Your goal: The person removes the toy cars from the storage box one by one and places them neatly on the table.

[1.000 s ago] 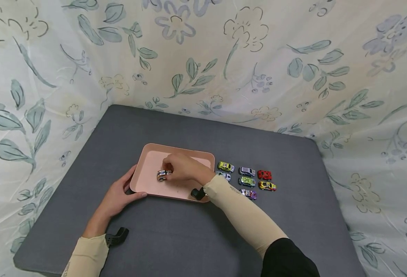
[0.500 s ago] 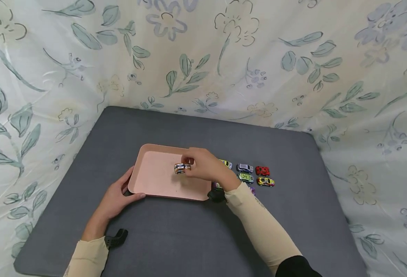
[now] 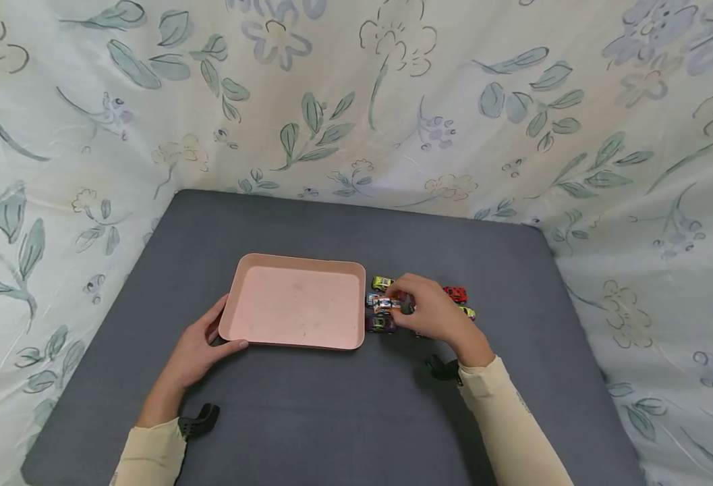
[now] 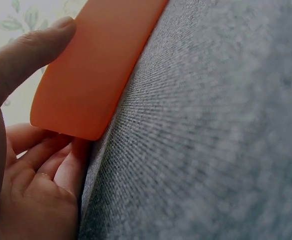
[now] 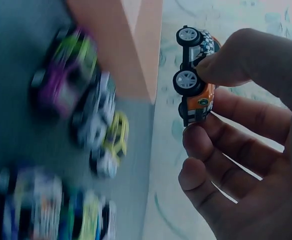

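The right hand (image 3: 432,314) pinches a small orange-and-white toy car (image 3: 385,304) between thumb and fingertips, held above the cluster of little painted die-cast cars (image 3: 380,322) just right of the shallow pink rectangular plastic tray (image 3: 295,341); the narrow fingertip hold, wheels outward in the wrist view, probably suits so small a thing. The left hand (image 3: 198,351) grips the tray's near left corner, thumb on the rim and fingers beneath, apparently steadying it on the grey fabric tabletop (image 3: 332,418).
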